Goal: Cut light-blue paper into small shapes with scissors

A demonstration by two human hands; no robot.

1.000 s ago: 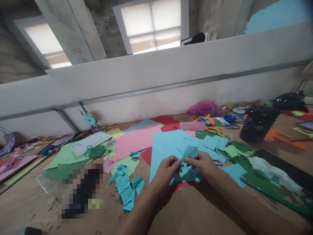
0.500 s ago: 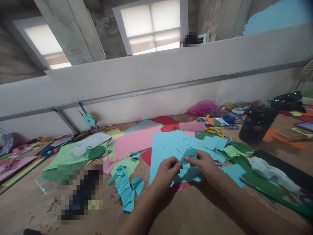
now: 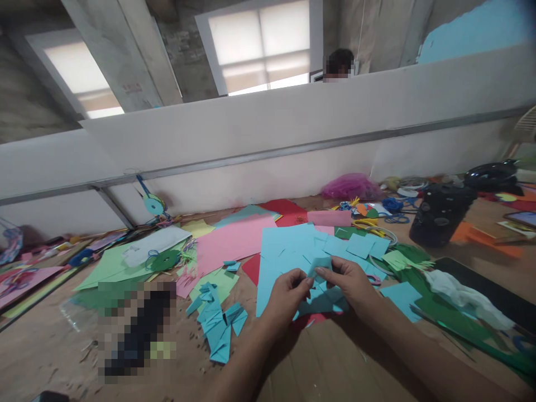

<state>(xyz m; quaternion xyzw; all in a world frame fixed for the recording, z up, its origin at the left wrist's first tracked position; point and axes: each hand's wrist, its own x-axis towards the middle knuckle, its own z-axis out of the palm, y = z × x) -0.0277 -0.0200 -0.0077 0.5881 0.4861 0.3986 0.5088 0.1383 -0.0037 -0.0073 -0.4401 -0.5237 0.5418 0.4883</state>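
Note:
Between my hands is a small folded piece of blue paper (image 3: 321, 262). My right hand (image 3: 350, 280) pinches its right side between thumb and fingers. My left hand (image 3: 288, 291) is closed at its lower left edge, thumb against fingertips. Below them lies a large light-blue sheet (image 3: 278, 251) with cut blue squares (image 3: 360, 244) on its right part. Left of my left forearm is a pile of folded blue paper pieces (image 3: 215, 324). Scissors with pink handles (image 3: 372, 279) lie partly hidden beside my right hand.
Pink sheets (image 3: 234, 240) and green sheets (image 3: 113, 259) spread to the left. A dark tumbler (image 3: 441, 215) stands at the right, near a crumpled white tissue (image 3: 464, 296). A white partition (image 3: 259, 125) runs along the back; a person's head shows above it.
The blue paper piece looks lower and more folded over, and my right hand has shifted slightly left, towards my left hand. The person behind the partition has moved a little right.

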